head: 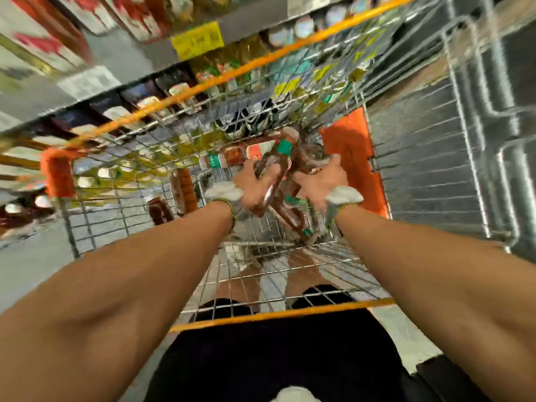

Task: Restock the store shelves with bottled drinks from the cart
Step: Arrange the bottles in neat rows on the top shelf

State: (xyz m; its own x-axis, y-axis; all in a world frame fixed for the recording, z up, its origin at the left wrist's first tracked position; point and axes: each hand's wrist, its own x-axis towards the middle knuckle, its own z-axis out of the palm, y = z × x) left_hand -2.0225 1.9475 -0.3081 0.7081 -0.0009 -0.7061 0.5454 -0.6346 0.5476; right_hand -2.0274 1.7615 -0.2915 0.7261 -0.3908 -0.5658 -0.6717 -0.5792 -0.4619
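Note:
Both my arms reach down into a wire shopping cart (290, 313) with orange rims. My left hand (255, 185) grips a brown drink bottle (277, 158) with a green label band, its cap pointing away from me. My right hand (322, 181) holds other brown bottles (293, 216) that lie on the cart floor. Another bottle (226, 159) with a green and white label lies just beyond my left hand. Two more brown bottles (182, 190) lie at the cart's left side. The view is motion-blurred.
Store shelves (121, 65) with yellow price tags and rows of bottles run along the far side of the cart. An orange child-seat flap (348, 152) stands at the cart's right end. A second wire cart (478, 140) sits to the right.

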